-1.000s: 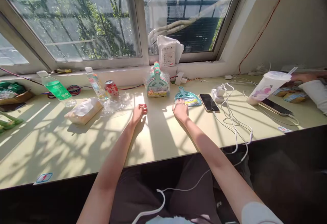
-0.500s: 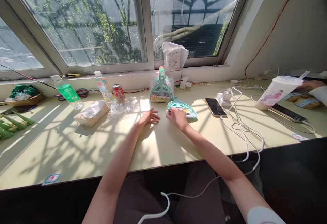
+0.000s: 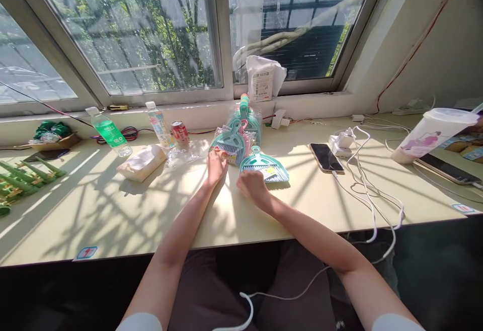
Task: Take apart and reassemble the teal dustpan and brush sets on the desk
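Observation:
My left hand (image 3: 216,167) is closed on the lower left edge of a mint-green dustpan-and-brush set (image 3: 231,137) in clear wrapping, which leans leftward from the others. Behind it stand more sets (image 3: 255,117) of the same kind, with a pink handle (image 3: 245,130) showing between. My right hand (image 3: 252,185) is curled round the left corner of another mint-green dustpan set (image 3: 270,167) that lies apart on the table, its brush bristles and a yellow label visible. The right fingertips are hidden behind the hand.
Left of my hands are a tissue pack (image 3: 141,162), a red can (image 3: 180,134), crumpled clear plastic (image 3: 184,154) and two bottles, one a green-labelled bottle (image 3: 111,132). To the right lie a phone (image 3: 326,158), a white charger (image 3: 340,142) with cables and a lidded cup (image 3: 430,135).
My left hand has moved forward from open fingers onto a wrapped dustpan set, which now tilts left, exposing pink behind. My right hand has drawn the other set slightly nearer. The view has shifted.

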### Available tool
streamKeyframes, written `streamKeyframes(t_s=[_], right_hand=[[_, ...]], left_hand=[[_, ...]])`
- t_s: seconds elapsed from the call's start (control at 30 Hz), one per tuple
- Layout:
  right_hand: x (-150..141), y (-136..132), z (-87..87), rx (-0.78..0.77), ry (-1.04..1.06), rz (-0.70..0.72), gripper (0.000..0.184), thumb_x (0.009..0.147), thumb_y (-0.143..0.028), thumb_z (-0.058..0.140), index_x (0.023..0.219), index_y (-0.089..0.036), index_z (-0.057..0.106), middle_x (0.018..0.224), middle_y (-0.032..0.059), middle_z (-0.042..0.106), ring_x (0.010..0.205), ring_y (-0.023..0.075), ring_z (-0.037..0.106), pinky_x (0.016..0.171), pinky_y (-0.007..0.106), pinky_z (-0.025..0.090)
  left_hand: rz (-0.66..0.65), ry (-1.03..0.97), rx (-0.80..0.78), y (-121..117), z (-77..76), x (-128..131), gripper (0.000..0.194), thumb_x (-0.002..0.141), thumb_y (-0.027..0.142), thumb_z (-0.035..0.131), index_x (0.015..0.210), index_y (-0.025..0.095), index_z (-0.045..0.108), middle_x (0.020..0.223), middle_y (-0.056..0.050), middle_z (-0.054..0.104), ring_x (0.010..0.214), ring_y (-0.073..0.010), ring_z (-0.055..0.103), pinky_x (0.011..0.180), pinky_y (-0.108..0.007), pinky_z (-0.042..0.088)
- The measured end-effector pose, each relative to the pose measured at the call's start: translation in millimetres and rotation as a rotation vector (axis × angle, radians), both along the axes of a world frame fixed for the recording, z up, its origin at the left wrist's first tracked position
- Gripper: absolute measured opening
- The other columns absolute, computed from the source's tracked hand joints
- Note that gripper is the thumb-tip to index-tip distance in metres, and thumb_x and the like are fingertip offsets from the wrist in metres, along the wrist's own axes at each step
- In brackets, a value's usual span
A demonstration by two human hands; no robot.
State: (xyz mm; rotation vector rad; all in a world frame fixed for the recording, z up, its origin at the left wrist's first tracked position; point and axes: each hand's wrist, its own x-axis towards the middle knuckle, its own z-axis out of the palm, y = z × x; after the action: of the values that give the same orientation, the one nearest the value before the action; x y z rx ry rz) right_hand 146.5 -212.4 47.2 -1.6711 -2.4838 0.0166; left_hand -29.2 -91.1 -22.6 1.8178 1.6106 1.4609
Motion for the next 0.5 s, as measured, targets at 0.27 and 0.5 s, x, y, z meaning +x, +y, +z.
streamKeyframes(t_s=[0.27,0.5], right_hand=[[38.7,40.3,6.5,-0.023,-0.037,-0.255,0.035,0.099,0.005,0.055,0.110,-0.009,0.085,0.108,0.0248,0.083,0.105,0.0319,0.083,0.086,0.034,0.060],[73.3,66.3,-8.6,-0.013,-0.014,-0.346,0.032,0.095,0.004,0.056,0.107,-0.006,0.084,0.105,0.0256,0.082,0.101,0.0321,0.082,0.084,0.036,0.061]], left_hand=[[-0.232,0.185,-0.016,30.3,3.9,30.1,0.032,0.085,0.030,0.091,0.112,0.023,0.077,0.144,-0.021,0.069,0.147,-0.0483,0.057,0.133,-0.070,0.035],[-0.368,0.247,0.138,57.5,12.6,69.9,0.041,0.091,0.050,0.086,0.126,0.030,0.079,0.161,-0.020,0.061,0.161,-0.0491,0.046,0.137,-0.071,0.027]])
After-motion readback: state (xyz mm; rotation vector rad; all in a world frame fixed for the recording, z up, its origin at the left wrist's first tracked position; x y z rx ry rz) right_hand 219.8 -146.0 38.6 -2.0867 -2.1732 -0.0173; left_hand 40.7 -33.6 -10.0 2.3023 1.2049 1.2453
